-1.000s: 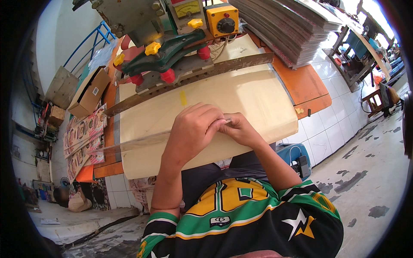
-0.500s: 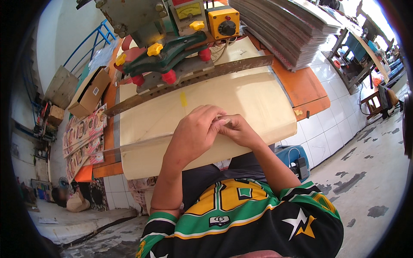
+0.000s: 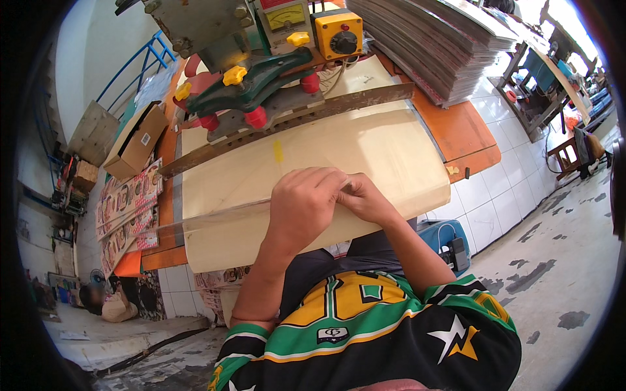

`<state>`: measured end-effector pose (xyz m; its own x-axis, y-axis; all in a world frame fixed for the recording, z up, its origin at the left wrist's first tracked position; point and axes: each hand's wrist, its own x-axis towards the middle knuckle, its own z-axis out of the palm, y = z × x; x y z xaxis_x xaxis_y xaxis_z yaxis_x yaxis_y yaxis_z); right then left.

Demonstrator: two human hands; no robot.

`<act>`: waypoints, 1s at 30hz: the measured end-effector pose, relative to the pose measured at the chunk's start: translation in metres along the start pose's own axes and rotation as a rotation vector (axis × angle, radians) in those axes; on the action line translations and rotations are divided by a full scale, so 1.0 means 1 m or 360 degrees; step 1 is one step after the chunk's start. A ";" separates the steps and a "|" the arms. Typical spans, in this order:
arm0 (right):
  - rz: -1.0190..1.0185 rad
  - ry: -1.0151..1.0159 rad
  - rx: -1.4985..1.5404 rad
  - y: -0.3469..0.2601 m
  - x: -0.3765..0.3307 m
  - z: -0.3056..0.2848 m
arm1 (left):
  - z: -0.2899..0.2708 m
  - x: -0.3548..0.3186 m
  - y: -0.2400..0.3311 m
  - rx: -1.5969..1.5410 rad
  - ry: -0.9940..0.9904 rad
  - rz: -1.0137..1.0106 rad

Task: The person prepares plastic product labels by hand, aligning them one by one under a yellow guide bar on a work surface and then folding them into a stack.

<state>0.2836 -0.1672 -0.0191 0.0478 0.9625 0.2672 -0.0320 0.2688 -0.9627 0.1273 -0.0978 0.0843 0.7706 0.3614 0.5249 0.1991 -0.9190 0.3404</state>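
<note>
A long, thin strip of clear plastic (image 3: 215, 213) runs from my hands out to the left, across the cream sheet (image 3: 365, 143) on the worktable. My left hand (image 3: 305, 203) is closed around it, back of the hand up. Against its fingertips, my right hand (image 3: 367, 199) pinches what looks like the strip's end, which the fingers mostly hide. Both hands are just above the sheet's near edge. Beyond them, a rusty metal bar (image 3: 293, 120) crosses the sheet below a press with a green frame (image 3: 251, 94), yellow knobs and red feet.
A yellow control box (image 3: 337, 35) is beside the press. Tall stacked sheets (image 3: 430, 49) stand at the back right. An open cardboard box (image 3: 135, 140) and printed plastic packaging (image 3: 130, 202) lie on the left. The table's orange edge (image 3: 469, 137) shows at the right.
My left hand has moved slightly right and down, turning its back more upward over the fingers. My right hand stays nearly in place, and the strip still trails left.
</note>
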 end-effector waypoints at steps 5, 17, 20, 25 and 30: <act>-0.0009 0.0008 -0.0043 0.012 0.000 -0.003 | 0.010 -0.002 0.002 0.0054 0.0129 0.0001; -0.0141 0.0032 -0.0144 0.012 0.000 -0.002 | 0.021 -0.008 0.004 0.0179 0.0399 0.0152; -0.0017 -0.0004 -0.0126 0.005 0.002 -0.003 | 0.018 -0.004 -0.002 -0.0029 0.0380 0.0066; 0.0032 -0.0053 -0.0016 0.004 0.002 -0.001 | 0.002 0.003 0.005 -0.0240 0.0216 -0.0140; -0.0027 -0.0032 -0.0025 0.002 0.002 0.000 | -0.004 0.004 0.006 -0.0333 0.0067 -0.0223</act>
<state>0.2840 -0.1647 -0.0205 0.0281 0.9584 0.2841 -0.0158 0.2846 -0.9585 0.1293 -0.1013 0.0918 0.7175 0.4931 0.4919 0.1692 -0.8085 0.5637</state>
